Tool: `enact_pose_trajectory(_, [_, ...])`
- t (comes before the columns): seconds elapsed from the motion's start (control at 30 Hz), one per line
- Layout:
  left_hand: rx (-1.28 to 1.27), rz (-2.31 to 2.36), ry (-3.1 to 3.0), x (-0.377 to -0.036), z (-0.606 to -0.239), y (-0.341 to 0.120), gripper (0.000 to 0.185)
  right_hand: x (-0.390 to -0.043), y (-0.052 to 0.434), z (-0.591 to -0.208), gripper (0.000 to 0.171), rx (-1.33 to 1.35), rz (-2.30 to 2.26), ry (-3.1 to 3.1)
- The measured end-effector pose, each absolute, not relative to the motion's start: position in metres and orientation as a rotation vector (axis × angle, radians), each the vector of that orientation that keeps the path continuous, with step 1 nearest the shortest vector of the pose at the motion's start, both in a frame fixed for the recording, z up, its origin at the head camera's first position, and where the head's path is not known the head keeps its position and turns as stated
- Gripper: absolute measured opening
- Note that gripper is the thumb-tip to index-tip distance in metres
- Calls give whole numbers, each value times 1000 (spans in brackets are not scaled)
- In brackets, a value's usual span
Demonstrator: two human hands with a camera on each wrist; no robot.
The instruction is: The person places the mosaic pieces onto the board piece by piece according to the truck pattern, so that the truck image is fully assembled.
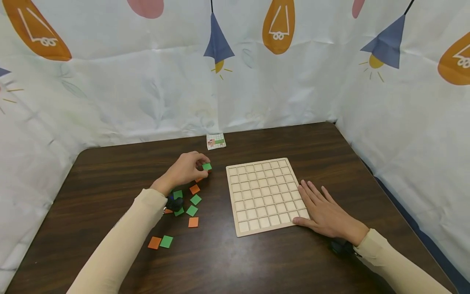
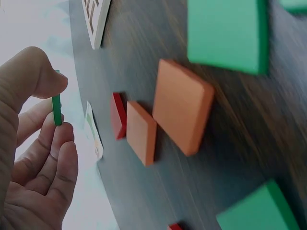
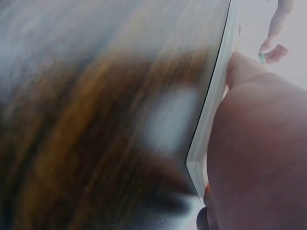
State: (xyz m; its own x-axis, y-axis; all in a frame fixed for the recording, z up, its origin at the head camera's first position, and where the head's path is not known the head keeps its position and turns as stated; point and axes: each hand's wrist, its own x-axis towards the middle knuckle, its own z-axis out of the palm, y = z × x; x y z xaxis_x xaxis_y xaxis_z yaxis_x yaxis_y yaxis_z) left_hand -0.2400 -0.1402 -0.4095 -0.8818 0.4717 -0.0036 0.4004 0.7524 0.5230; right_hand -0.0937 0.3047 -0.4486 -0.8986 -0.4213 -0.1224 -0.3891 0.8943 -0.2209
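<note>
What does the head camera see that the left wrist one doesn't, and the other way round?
Only the head view shows the right hand, touching the edge of the board, and lamps printed on the cloth.

Only the left wrist view shows the palm side of the left hand and the held green tile edge-on.

Both show the fingers pinching that tile, the card, loose orange tiles and loose green tiles, the dark table and the board, though the wrist view catches just its corner.

Looked like a curtained-off tabletop workspace; building type couldn't be told. White sheeting (image 1: 176,96) printed with orange light bulbs (image 1: 278,41) and blue pendant lamps (image 1: 218,43) hung behind and on both sides of a dark wood-grain table (image 1: 257,265).
</note>
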Motion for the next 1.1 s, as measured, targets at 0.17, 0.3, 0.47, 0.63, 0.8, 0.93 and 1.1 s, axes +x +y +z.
enact_pose_trajectory(0.17, [714, 832, 2787, -239, -408, -128, 36, -94, 305, -450, 99, -621, -290, 2893])
enact_pose_trajectory(0.3, [730, 861, 2757, -239, -408, -119, 36, -94, 305, -450, 99, -615, -292, 2890])
enact_pose_trajectory(0.47, [745, 871, 2747, -239, -409, -110, 36, -93, 305, -449, 100, -604, -298, 2889])
enact_pose_trajectory(0.63, [764, 902, 2738, -238, -410, -102, 36, -94, 304, -448, 100, -606, -298, 2891])
enact_pose_trajectory(0.8, [807, 943, 2732, -237, -412, -93, 35, -95, 303, -449, 100, -608, -296, 2887])
enact_pose_trajectory(0.93, [862, 984, 2714, -236, -412, -84, 35, -95, 304, -449, 101, -598, -300, 2882])
enact_pose_trajectory(1.1, [903, 1038, 2681, -235, -414, -72, 34, -96, 305, -450, 101, -596, -279, 2888])
